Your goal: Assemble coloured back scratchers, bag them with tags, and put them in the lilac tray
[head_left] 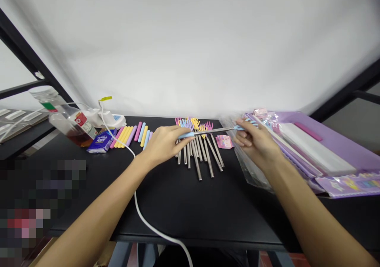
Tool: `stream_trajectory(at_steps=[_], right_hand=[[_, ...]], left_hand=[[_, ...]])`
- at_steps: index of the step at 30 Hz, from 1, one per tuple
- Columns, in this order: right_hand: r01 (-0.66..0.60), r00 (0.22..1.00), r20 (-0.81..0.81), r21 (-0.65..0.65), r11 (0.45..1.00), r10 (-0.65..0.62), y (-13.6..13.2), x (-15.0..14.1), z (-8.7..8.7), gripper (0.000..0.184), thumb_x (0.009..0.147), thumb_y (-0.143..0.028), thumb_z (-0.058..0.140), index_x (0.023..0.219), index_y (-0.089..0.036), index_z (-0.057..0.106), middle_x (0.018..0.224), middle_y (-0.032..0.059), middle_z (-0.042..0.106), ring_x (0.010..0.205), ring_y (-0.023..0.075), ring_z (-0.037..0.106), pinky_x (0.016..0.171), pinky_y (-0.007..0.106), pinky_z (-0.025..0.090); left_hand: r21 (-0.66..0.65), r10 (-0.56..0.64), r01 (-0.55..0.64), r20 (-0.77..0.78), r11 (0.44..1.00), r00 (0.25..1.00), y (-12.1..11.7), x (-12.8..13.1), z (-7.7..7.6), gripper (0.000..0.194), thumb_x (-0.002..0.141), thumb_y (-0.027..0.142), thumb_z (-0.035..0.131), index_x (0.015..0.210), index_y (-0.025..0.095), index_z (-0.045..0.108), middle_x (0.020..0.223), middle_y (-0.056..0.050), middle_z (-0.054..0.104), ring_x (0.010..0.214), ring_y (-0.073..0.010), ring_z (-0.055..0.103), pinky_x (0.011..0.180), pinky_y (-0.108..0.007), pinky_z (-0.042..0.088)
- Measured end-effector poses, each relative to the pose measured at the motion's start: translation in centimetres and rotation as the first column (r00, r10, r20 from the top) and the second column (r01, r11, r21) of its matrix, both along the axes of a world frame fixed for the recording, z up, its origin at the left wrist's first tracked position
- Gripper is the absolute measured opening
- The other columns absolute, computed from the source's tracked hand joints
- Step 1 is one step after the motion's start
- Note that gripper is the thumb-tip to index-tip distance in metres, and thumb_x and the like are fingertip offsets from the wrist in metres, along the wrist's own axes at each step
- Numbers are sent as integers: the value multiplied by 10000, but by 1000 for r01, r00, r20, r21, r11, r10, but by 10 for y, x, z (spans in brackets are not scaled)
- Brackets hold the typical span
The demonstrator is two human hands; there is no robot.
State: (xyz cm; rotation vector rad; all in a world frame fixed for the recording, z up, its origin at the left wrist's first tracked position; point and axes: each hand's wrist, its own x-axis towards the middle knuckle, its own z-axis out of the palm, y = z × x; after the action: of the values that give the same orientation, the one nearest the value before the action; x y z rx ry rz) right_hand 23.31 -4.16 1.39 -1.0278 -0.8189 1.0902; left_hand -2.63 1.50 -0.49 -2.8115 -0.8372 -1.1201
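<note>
A back scratcher [214,131] with a metal rod is held level above the table between my two hands. My left hand [163,143] is closed on its light blue handle. At the other end, my right hand [255,143] grips the blue claw head, partly covering it. Below the rod lie several metal-rod scratchers [198,162] with pink, blue, purple and yellow claw heads, fanned toward me. To the left of my left hand are several coloured handle tubes [127,135] in a loose row, some partly hidden by that hand.
A purple box [335,144] and clear plastic bag [252,172] lie at right, near a small pink card [225,141]. At left are a tilted bottle [73,120], a blue packet [101,141] and a power strip [114,120]. A white cable [142,215] crosses the black table.
</note>
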Motion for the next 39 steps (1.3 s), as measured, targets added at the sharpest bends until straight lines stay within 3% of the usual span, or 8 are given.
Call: stream_trajectory(at_steps=[3, 7, 12, 18, 23, 28, 34, 39], right_hand=[[15, 999, 39, 63, 998, -17, 1, 12, 3, 383, 637, -290, 923, 635, -205, 550, 615, -51, 485, 510, 65, 454, 429, 211, 368], [-18, 982, 191, 22, 1000, 14, 1, 20, 1, 311, 657, -357, 913, 756, -211, 657, 676, -21, 592, 568, 107, 560, 493, 244, 461], [-21, 928, 372, 10, 1000, 16, -3, 25, 3, 381, 676, -419, 898, 931, -218, 698, 616, -37, 596, 518, 109, 562, 537, 262, 471], [-208, 732, 645, -93, 974, 218, -9, 27, 8, 328, 721, -485, 843, 757, -192, 699, 612, -3, 624, 535, 128, 552, 572, 299, 465], [-187, 681, 709, -74, 980, 183, -8, 28, 4, 343, 773, -520, 789, 738, -200, 672, 573, 2, 626, 591, 162, 596, 647, 326, 474], [-196, 725, 662, -66, 978, 190, -7, 25, 1, 380, 785, -515, 787, 687, -192, 613, 533, -13, 604, 541, 130, 559, 632, 303, 443], [-322, 871, 339, -156, 934, 357, -7, 7, -5, 422, 670, -453, 886, 648, -176, 569, 586, -17, 590, 464, 76, 453, 475, 245, 341], [-325, 918, 162, -220, 920, 363, -3, -7, -15, 426, 651, -416, 908, 667, -175, 556, 574, -29, 562, 459, 53, 411, 442, 209, 287]], left_hand=[[-75, -28, 29, 15, 997, 1000, 6, -8, 4, 227, 976, 330, 591, 1068, 178, 733, 886, -39, 757, 714, -144, 678, 669, -257, 496], [-73, -21, 20, -3, 997, 1000, 7, -11, 7, 241, 973, 335, 581, 1076, 188, 742, 893, -39, 765, 682, -138, 672, 650, -256, 496], [-29, -32, 31, -17, 999, 999, 7, -11, 6, 245, 979, 325, 578, 1077, 172, 742, 910, -52, 769, 715, -150, 690, 656, -262, 503], [-2, -58, 58, -8, 998, 998, 9, -12, 6, 210, 971, 306, 600, 1058, 176, 740, 964, -67, 774, 808, -167, 721, 719, -279, 544], [26, -54, 54, 2, 998, 999, 10, -12, 3, 186, 965, 280, 612, 1047, 167, 735, 964, -73, 776, 802, -166, 722, 710, -275, 551], [129, -72, 69, 18, 989, 997, 10, -10, -3, 168, 958, 254, 622, 1034, 154, 734, 921, -70, 779, 788, -177, 724, 707, -292, 560], [271, -46, 44, -1, 961, 999, 3, -3, -3, 160, 980, 206, 557, 974, 158, 709, 888, -65, 766, 771, -175, 706, 704, -305, 555], [396, -11, 31, -52, 918, 999, 2, 1, -4, 218, 989, 143, 489, 916, 151, 694, 785, -55, 738, 686, -173, 670, 654, -307, 525]])
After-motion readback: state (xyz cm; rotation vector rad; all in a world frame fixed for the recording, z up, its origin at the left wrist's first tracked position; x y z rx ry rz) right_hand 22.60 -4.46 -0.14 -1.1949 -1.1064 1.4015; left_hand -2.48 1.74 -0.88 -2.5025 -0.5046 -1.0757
